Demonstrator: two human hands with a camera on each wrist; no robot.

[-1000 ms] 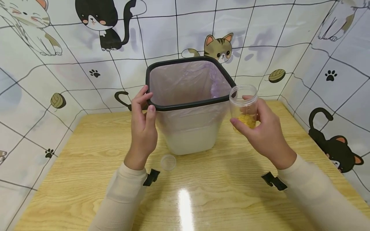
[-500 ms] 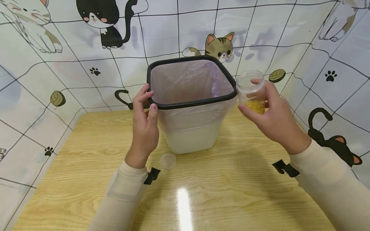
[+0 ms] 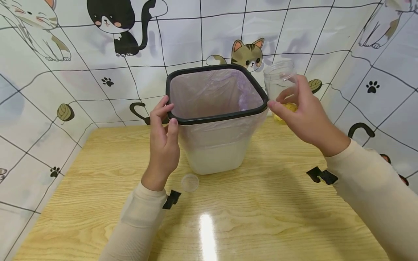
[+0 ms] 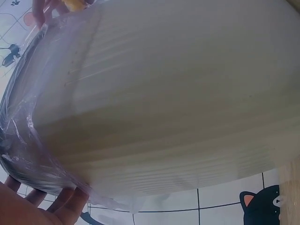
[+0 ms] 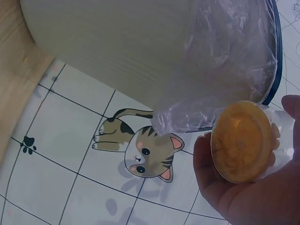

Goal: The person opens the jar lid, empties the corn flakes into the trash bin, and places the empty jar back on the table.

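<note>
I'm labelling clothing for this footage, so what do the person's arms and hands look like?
The left sleeve and right sleeve are long and cream, the left showing fine ribbing. The left hand and right hand are bare, without gloves or visible rings. An angular black piece shows at each sleeve's inner edge; what it is, I can't tell. No cables show.

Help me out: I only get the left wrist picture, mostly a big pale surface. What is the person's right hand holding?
Observer: In the head view, the right hand holds a clear jar with yellow pieces in its lower part.
Visitor: Ooh! And where is that jar, exactly?
Observer: It shows just to the right of the bin's black rim, not over the opening.
Visitor: Anything else I'm missing?
Observer: Yes, a small clear disc lies on the table in front of the bin.
</note>
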